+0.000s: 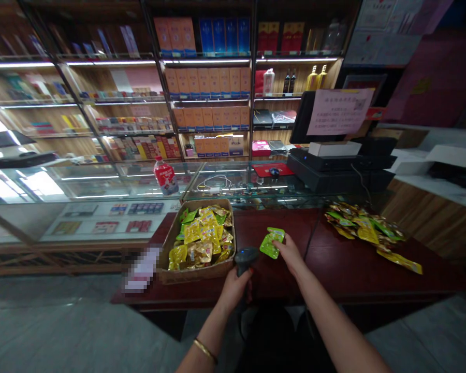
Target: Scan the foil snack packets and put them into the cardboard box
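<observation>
L hand [234, 291] grasps a dark-grey plastic handheld scanner [246, 255]; R hand's [290, 255] fingers pinch a glossy green plastic packet [270, 243] over the dark-red wooden desk [295, 282]. Slick film (v. shiny!) could slip w/ that edge pinch; scanner swung L might clip the open brown cardboard box [200, 274].

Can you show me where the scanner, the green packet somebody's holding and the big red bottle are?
Scanner [246, 254]: head view, on its dark top end.
Green packet [269, 245]: head view, on its shiny front.
Red bottle [165, 177]: head view, on the middle of its body.
</observation>
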A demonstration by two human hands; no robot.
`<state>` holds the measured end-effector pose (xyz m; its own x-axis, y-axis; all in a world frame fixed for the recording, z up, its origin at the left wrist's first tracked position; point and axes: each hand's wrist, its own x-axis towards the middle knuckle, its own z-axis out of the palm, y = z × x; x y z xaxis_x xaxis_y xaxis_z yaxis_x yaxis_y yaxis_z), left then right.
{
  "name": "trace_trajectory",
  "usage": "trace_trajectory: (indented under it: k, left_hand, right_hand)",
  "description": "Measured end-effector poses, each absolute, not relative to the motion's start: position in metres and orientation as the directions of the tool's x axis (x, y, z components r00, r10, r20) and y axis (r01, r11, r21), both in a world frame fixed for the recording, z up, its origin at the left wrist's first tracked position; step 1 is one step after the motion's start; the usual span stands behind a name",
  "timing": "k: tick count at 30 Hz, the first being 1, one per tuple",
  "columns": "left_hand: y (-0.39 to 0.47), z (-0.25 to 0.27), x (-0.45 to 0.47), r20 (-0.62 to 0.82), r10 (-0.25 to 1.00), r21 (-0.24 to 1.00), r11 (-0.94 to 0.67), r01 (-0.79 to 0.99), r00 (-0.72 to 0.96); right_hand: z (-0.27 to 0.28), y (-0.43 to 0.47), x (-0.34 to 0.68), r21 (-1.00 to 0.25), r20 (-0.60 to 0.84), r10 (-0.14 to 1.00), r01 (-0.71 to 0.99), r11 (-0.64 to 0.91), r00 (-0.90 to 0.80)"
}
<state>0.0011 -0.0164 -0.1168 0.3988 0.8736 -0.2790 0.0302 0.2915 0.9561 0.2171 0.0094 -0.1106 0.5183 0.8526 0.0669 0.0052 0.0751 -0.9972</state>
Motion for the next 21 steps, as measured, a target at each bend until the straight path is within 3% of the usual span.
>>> trace_trajectory:
  k: [7,13,15,19,20,21]
  left_hand:
    - [-0.014,-0.117,0.000,-0.271,0.877,0.959,0.284,0.027,0.398]
    - [-0.014,-0.115,-0.004,-0.244,0.877,0.967,0.253,0.034,0.414]
    - [-0.014,-0.115,-0.004,-0.262,0.872,0.962,0.268,0.045,0.414]
    - [-0.015,-0.114,-0.003,-0.251,0.884,0.967,0.251,0.052,0.395]
    - [-0.015,-0.113,-0.003,-0.240,0.889,0.969,0.241,0.049,0.391]
    - [-0.015,-0.113,-0.003,-0.230,0.892,0.972,0.231,0.046,0.389]
  right_hand:
    - [-0.029,0.120,0.128,-0.995,0.096,0.954,0.002,0.099,0.283]
    - [-0.044,0.096,0.176,-0.967,0.172,0.858,0.249,0.054,0.484]
    - [-0.058,0.055,0.225,-0.941,0.208,0.753,0.338,-0.020,0.625]
    - [-0.082,-0.034,0.338,-0.880,0.290,0.399,0.406,-0.247,0.870]
    - [-0.089,-0.054,0.365,-0.808,0.334,0.253,0.414,-0.420,0.908]
    - [-0.097,-0.072,0.390,-0.732,0.351,0.177,0.387,-0.560,0.919]
